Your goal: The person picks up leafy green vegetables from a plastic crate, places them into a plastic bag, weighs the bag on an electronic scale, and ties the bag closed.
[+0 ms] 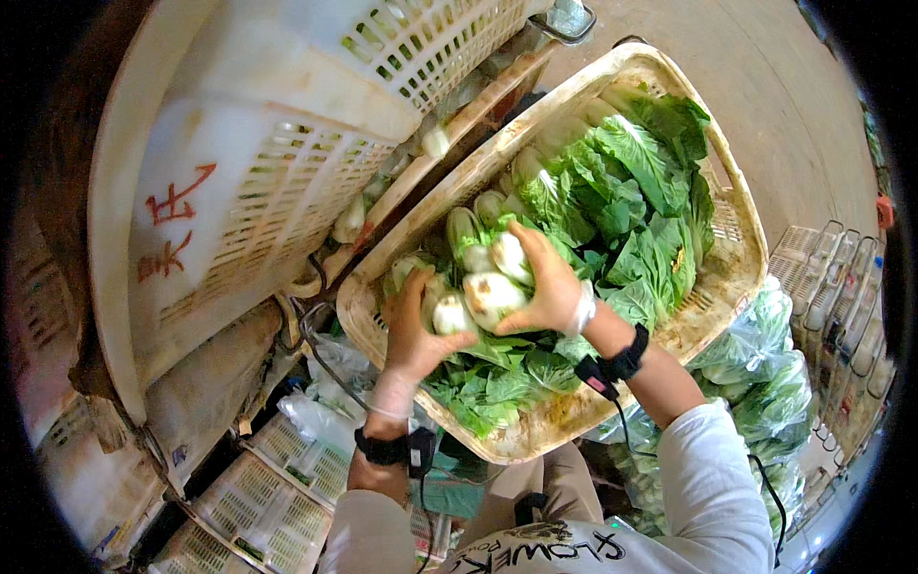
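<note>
Before me is a cream plastic crate (739,179) with leafy green heads (631,194), white stem ends towards its upper left side and leaves towards the right. My left hand (419,326) and my right hand (541,287) clasp a bunch of pale-stemmed leafy greens (491,294) between them, over the lower left part of the crate. The cut stem ends face up towards me. My left fingers curl round the bunch's left side; my right thumb and fingers spread along its right side. Leaves hang below the hands. Black straps with small wired devices sit on both wrists.
A large white slotted basket (193,208) with red writing stands at upper left, beside a wooden rail (430,161). Plastic bags of greens (767,366) lie to the right of the crate. Stacked crates (832,287) stand at far right, and more slotted crates (265,495) at lower left.
</note>
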`<state>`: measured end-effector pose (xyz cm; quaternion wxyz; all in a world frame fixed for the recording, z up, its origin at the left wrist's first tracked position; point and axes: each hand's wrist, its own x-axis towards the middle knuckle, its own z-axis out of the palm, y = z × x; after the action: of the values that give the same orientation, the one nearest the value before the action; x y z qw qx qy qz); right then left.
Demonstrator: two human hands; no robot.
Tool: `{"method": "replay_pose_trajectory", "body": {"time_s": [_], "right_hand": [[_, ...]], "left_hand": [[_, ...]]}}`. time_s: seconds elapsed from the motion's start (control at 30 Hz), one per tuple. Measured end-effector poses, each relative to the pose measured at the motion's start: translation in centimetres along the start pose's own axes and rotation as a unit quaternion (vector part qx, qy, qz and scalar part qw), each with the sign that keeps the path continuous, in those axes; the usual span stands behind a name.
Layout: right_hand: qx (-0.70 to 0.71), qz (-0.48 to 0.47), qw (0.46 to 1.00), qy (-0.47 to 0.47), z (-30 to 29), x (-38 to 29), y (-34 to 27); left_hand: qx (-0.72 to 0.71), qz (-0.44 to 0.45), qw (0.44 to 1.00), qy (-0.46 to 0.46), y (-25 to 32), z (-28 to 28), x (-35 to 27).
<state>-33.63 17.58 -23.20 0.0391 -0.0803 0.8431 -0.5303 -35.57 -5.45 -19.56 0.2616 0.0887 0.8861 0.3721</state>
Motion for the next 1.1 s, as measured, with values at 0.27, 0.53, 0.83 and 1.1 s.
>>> {"method": "replay_pose_trajectory", "body": {"time_s": [0.27,0.53,0.83,1.1], "right_hand": [[0.075,0.049,0.995,-0.048,-0.6,-2.5,0.2],[0.116,-0.099,0.987,0.046,-3.0,-3.2,-5.9],[0.091,-0.189,0.946,0.249,-13.6,-12.9,-17.8],[0.203,0.255,0.871,0.367,-8.0,-43.4,-18.4]], "left_hand": [[-0.343,-0.001,0.936,-0.075,-3.0,3.5,-2.3],[-0.293,0.054,0.950,-0.093,4.8,-2.4,-3.8],[-0.242,0.047,0.941,-0.234,17.2,-1.8,-9.2],[-0.231,-0.087,0.812,-0.529,21.5,16.7,-21.8]]}}
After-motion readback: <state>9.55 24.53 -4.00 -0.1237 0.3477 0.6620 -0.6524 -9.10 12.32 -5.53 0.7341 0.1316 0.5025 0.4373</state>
